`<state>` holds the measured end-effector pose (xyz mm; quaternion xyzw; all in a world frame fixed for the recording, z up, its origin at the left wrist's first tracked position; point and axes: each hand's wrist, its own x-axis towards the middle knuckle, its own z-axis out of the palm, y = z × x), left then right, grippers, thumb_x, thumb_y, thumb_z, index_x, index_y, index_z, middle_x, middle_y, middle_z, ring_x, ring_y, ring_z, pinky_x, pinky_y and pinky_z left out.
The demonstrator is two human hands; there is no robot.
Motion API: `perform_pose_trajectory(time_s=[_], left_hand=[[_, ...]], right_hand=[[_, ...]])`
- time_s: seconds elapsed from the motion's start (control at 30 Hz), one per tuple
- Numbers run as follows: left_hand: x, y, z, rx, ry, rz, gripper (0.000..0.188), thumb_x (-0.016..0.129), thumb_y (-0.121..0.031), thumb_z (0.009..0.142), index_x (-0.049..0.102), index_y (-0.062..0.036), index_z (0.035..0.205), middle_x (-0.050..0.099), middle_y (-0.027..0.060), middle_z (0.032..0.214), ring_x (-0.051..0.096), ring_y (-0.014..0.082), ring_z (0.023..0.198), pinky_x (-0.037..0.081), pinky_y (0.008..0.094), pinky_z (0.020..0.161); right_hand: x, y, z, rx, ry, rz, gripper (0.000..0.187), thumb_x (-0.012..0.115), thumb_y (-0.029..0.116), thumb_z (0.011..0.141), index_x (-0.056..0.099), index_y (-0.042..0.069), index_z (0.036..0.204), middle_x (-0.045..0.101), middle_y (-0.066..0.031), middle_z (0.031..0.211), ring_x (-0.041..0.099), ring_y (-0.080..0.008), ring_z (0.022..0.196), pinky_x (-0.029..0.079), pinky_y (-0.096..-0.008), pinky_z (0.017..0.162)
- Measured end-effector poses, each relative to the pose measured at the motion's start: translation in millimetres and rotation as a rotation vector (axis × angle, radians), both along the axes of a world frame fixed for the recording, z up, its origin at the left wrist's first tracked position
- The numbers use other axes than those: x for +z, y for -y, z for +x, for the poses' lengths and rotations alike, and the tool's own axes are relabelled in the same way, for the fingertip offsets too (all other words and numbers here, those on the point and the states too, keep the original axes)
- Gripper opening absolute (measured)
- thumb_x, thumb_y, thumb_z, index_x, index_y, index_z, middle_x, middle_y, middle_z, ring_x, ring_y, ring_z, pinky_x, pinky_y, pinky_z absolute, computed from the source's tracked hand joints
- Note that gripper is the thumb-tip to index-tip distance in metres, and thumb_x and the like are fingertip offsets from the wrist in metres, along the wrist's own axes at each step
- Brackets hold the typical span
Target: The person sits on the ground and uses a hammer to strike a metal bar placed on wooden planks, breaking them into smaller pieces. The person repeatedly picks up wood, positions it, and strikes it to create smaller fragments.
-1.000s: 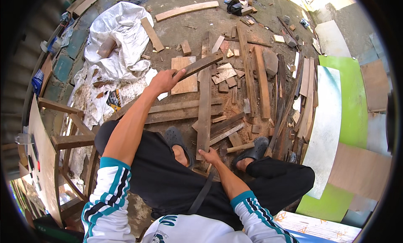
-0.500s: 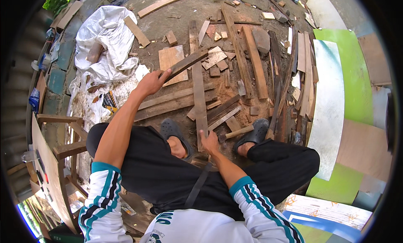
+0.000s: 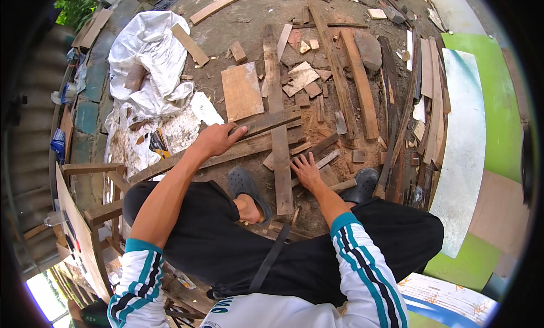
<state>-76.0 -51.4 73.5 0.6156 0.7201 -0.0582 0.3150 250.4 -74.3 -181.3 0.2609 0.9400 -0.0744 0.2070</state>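
Note:
My left hand (image 3: 218, 140) is closed round the near end of a short dark wooden plank (image 3: 269, 122). That plank lies low over the longer boards (image 3: 238, 150) on the ground, and its far part reaches across a long upright-lying plank (image 3: 280, 164). My right hand (image 3: 307, 171) has its fingers spread and holds nothing. It is just right of the long plank, over several dark offcuts (image 3: 315, 149). A pale wooden handle (image 3: 343, 185) shows beside my right wrist; what it belongs to is hidden.
A white sack (image 3: 148, 56) lies at the far left, with a square plywood piece (image 3: 242, 91) to its right. Long boards (image 3: 359, 84) and strips stretch along the right, beside a pale sheet (image 3: 460, 152). A wooden frame (image 3: 102, 209) stands by my left knee.
My left hand has lowered the short dark plank toward the boards. My right hand has let go of the long plank, moved forward and right, and spread its fingers.

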Motion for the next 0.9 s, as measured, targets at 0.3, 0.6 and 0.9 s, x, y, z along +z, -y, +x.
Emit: perform_pose_trajectory(time_s=[0.3,0.6,0.9], left_hand=[[5,-26,14,-0.05,-0.039,-0.008,0.074,0.038,-0.065,0.098,0.066,0.0004,0.12,0.068,0.0307,0.094,0.066,0.0464,0.094,0.051,0.0509,0.085],[2,-33,30,-0.059,-0.034,0.048,0.068,0.04,-0.062,0.098,0.068,-0.0027,0.116,0.068,0.0306,0.094,0.066,0.0448,0.092,0.051,0.0515,0.082],[-79,-23,54,-0.037,-0.064,-0.017,0.079,0.034,-0.07,0.097,0.044,0.0003,0.132,0.068,0.0287,0.088,0.067,0.0449,0.087,0.052,0.0521,0.076]], right_hand=[[38,-53,16,-0.117,0.146,0.105,0.068,0.066,0.03,0.089,0.038,0.018,0.15,0.042,-0.0056,0.147,0.036,-0.0296,0.139,0.018,-0.0671,0.114],[29,-43,33,-0.436,0.101,0.129,0.069,0.059,0.022,0.094,0.028,0.017,0.156,0.032,-0.0101,0.157,0.028,-0.0344,0.145,0.019,-0.0595,0.116],[80,-29,147,-0.799,0.171,-0.092,0.066,0.067,0.035,0.088,0.046,0.008,0.144,0.041,-0.0174,0.15,0.032,-0.0363,0.142,0.021,-0.0564,0.116]])
